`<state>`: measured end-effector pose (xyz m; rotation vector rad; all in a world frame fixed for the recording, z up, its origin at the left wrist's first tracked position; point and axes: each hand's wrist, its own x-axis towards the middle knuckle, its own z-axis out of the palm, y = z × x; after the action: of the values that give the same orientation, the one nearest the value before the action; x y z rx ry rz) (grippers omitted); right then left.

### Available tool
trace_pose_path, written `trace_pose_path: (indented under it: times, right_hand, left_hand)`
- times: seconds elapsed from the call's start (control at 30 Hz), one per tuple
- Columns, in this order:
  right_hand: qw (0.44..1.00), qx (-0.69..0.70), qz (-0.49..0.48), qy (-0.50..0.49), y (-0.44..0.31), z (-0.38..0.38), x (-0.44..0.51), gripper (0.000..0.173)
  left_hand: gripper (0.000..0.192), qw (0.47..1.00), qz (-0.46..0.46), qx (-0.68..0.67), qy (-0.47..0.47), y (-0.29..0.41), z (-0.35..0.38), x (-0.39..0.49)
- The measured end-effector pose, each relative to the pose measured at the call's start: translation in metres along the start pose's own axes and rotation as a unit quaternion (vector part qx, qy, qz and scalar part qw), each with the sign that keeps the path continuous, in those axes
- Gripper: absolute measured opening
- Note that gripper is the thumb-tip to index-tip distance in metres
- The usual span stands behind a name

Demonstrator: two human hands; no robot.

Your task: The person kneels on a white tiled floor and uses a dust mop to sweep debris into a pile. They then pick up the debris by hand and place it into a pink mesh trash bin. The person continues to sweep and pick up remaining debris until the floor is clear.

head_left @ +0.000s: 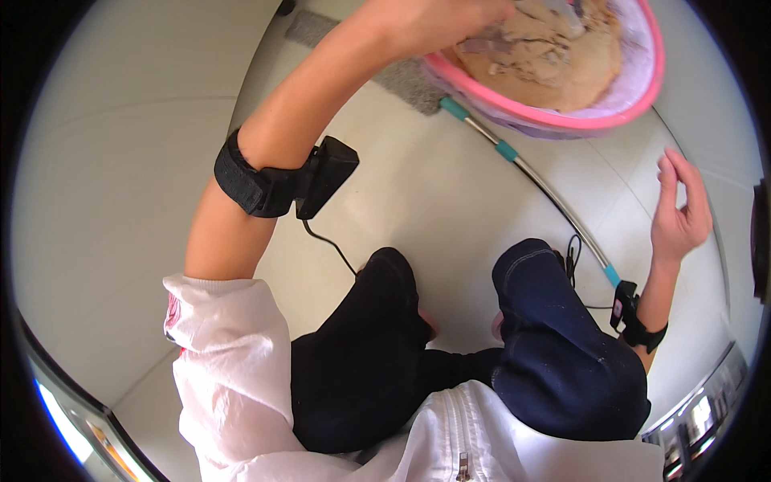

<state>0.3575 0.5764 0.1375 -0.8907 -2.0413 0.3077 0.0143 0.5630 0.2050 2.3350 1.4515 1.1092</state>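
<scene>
My left hand (446,27) reaches over the near left rim of a round waste bin (653,90) with a pink rim and a pale purple liner. Its fingertips are blurred and partly cut off by the top edge, so whether they grip anything is not visible. Inside the bin lies a light-brown crumpled mass (542,66). Clear plastic-looking pieces (485,45) lie by my fingers and farther right. My right hand (680,208) hangs in the air to the right, below the bin. Thumb and forefinger meet near their tips, the other fingers curl in, and nothing shows between them.
A flat mop lies on the pale tiled floor (446,199), its steel pole (545,187) with teal joints running between bin and right forearm. Its grey pad (409,84) is partly behind my left arm. Strapped black devices (328,178) sit on both forearms; a cable (331,244) trails from the left one.
</scene>
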Motion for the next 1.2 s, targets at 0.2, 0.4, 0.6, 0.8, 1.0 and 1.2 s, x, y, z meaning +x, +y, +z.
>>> trace_pose_path:
  times: [0.2, 0.4, 0.6, 0.8, 1.0, 1.2]
  right_hand:
    - [0.999, -0.020, 0.031, -0.029, 0.008, 0.001, -0.007, 0.011]
    - [0.992, -0.041, 0.058, -0.102, 0.010, 0.006, -0.013, 0.010]
    - [0.983, -0.067, 0.063, -0.161, -0.007, 0.018, -0.009, 0.010]
    - [0.982, -0.058, 0.060, -0.172, -0.015, 0.030, -0.008, 0.010]
    - [0.978, -0.065, 0.068, -0.185, -0.008, 0.032, -0.014, 0.010]
    - [0.977, -0.099, 0.023, -0.190, 0.009, 0.034, -0.019, 0.012]
  left_hand:
    - [0.018, 0.943, -0.273, 0.071, 0.178, -0.078, -0.057, -0.135]
    - [0.033, 0.818, -0.503, 0.277, 0.037, -0.119, -0.033, -0.308]
    - [0.032, 0.819, -0.508, 0.241, 0.120, -0.148, 0.011, -0.333]
    - [0.025, 0.882, -0.418, 0.167, 0.137, -0.173, 0.015, -0.296]
    - [0.043, 0.866, -0.394, 0.304, -0.043, -0.170, -0.003, -0.292]
    - [0.027, 0.876, -0.322, 0.330, -0.143, -0.187, -0.004, -0.294]
